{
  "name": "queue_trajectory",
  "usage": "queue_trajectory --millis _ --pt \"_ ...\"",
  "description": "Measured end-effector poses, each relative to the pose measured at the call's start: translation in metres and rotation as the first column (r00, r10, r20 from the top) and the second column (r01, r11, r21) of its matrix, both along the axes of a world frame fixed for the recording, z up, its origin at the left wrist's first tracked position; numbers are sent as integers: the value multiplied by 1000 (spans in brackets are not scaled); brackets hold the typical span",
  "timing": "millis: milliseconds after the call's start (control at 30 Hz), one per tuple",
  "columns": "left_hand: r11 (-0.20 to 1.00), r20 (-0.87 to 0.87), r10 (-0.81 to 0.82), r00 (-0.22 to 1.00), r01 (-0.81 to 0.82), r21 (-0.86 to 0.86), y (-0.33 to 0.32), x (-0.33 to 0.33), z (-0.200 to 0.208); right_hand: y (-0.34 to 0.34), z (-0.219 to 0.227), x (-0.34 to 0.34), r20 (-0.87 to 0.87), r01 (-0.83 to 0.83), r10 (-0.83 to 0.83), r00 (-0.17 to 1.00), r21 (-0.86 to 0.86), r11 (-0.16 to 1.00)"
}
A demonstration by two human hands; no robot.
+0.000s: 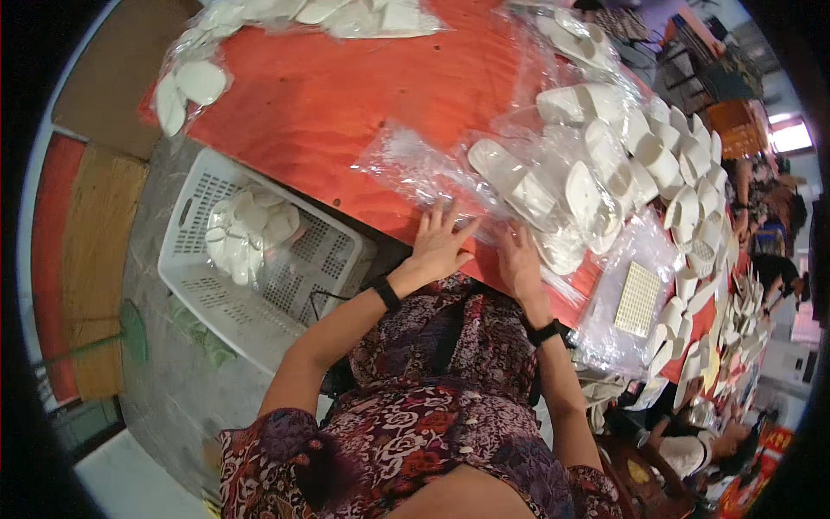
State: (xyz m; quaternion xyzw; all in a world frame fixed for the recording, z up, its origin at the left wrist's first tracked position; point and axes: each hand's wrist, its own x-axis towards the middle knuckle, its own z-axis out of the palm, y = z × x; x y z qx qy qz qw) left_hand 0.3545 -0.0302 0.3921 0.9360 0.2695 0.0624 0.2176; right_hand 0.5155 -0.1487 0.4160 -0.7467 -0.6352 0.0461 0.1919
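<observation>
Near the middle of the frame, the left hand [439,242] reaches over the near edge of a red worktop [346,104], its fingers [469,230] spread well apart and laid at the edge of a crumpled clear plastic bag [424,169], without any visible grip. Just to the right of it, the right hand [519,264] has its fingers close together and pointing up the frame, at the near end of the same clear plastic; whether they pinch any of it cannot be told. The bag stretches from the centre of the frame toward a white slipper [514,182] wrapped in clear film, which lies just above the right hand. Beyond that, a heap of white slippers [666,156] spreads over the right side of the frame, some in film and some bare. Right of the right hand, a pale yellow dotted sheet [638,298] rests on a stack of flat clear bags [592,333]. At the upper left, more wrapped slippers [201,82] lie along the worktop's edge. Below them, on the floor [164,346], a white perforated crate [186,259] holds a bagged bundle of white slippers [251,229]. A dark band [385,294] circles each wrist.
</observation>
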Motion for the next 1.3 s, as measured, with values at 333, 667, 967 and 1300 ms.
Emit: queue_trajectory --millis 333,667,967,1300 --pt "986 545 103 832 -12 -169 14 -13 -24 36 175 -129 -372 -140 94 923 -100 985" --pt "760 631 650 423 -390 -520 112 -162 1 216 109 -181 -290 -447 460 839 113 887" --pt "-270 -169 934 -314 -315 -910 143 -416 -193 260 -41 -198 60 -411 412 909 -29 911" --pt "-117 -236 966 110 -627 -771 74 -438 -428 266 -46 -189 297 -332 425 855 -316 889"
